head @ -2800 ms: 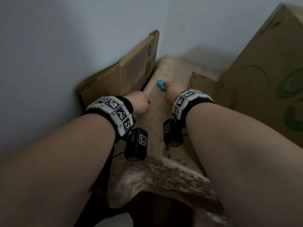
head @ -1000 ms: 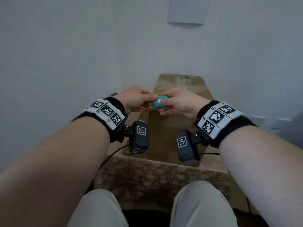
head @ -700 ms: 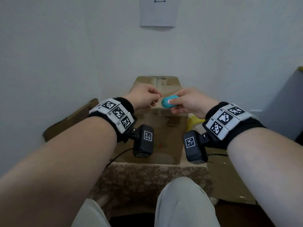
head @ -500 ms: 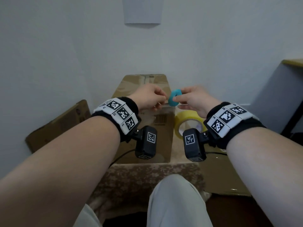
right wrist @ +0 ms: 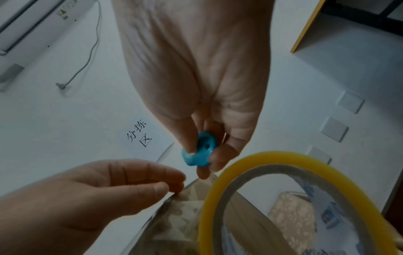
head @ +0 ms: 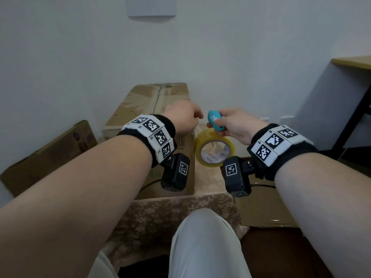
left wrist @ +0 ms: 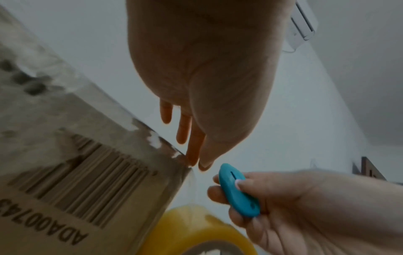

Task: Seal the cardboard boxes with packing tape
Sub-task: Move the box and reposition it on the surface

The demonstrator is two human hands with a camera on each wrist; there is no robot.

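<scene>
A taped brown cardboard box stands on the cloth-covered table. A yellow packing tape roll stands on edge just right of it. My left hand is at the box's near right top corner, thumb and forefinger pinching a clear tape strip that runs down toward the roll. My right hand holds a small teal cutter above the roll, a little right of the left fingertips.
Flattened cardboard leans against the wall at left. Another flat sheet lies low at right. A white desk side stands at far right. The patterned tablecloth ends just before my knee. A paper sign hangs on the wall.
The hands, close together around the cutter half a second ago, have drawn apart. The left hand has dropped to the box corner; the right hand has shifted right with the cutter.
</scene>
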